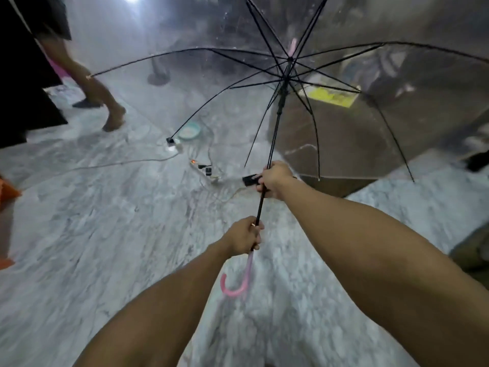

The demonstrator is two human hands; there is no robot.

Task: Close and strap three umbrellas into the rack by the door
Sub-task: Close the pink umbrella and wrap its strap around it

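A transparent umbrella [344, 123] with black ribs is spread open in front of me, its canopy facing away. Its black shaft runs down to a pink curved handle [238, 284]. My left hand [244, 237] grips the shaft just above the handle. Higher up the shaft, my right hand [275, 178] is closed around it, below the runner. No rack or other umbrella shows.
The floor is pale marble [105, 221]. A power strip [205, 170] with plugs and cables lies ahead, next to a small teal bowl [189, 131]. Another person's legs [92, 83] stand at the left. A dark low table [330, 144] shows through the canopy.
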